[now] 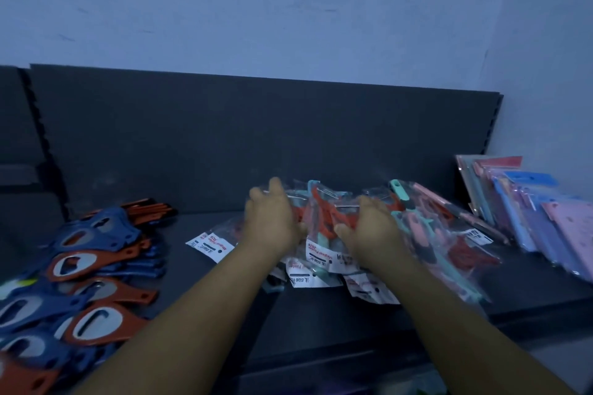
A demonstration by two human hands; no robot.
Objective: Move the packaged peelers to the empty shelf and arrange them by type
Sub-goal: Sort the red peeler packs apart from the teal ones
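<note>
Matte dark shelf (pixel 205 266), both hands (pixel 272 218) on crinkly bagged peelers (pixel 324 228)

The packaged peelers (pixel 324 218) at centre showed red, teal and pink through clear wrap, with white labels printed in red and dark blue. At eight o'clock, the flat openers (pixel 80 269) were dark blue and orange with silvery cut-outs. At three o'clock, the upright packets (pixel 526 205) ran pink, blue and lilac. The shelf (pixel 224 298) was dark grey, the wall (pixel 256 9) pale bluish white.
</note>
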